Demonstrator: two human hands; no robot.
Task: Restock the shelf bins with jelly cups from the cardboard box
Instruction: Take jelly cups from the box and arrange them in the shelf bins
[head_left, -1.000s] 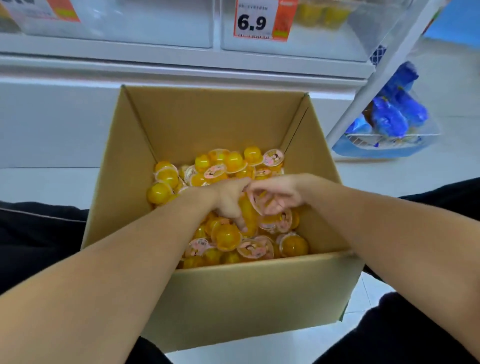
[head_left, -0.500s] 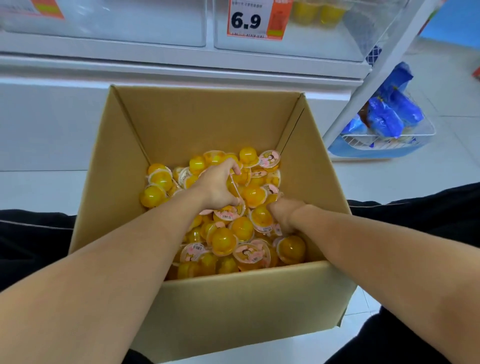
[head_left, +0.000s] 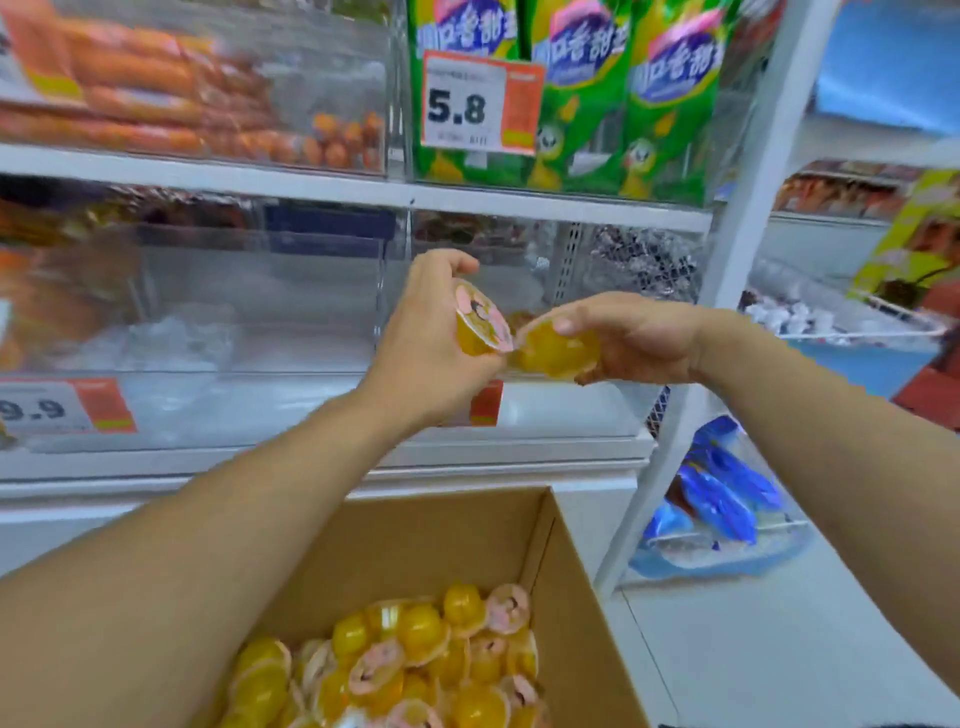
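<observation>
While both hands (head_left: 431, 338) grip jelly cups (head_left: 480, 325), green packets (head_left: 571, 93) stand above.

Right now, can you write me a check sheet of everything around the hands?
Surface: white shelf with clear bins; pale floor below.
Job's things: cardboard box open, many yellow jelly cups inside; one held jelly cup in the left hand, another cup in the right.
Clutter: blue packets in a wire basket.
Grippers: left hand and right hand each grip a cup in front of the clear bin.
Cables: nothing seen.
Surroundings: green bags, price tag 5.8.
</observation>
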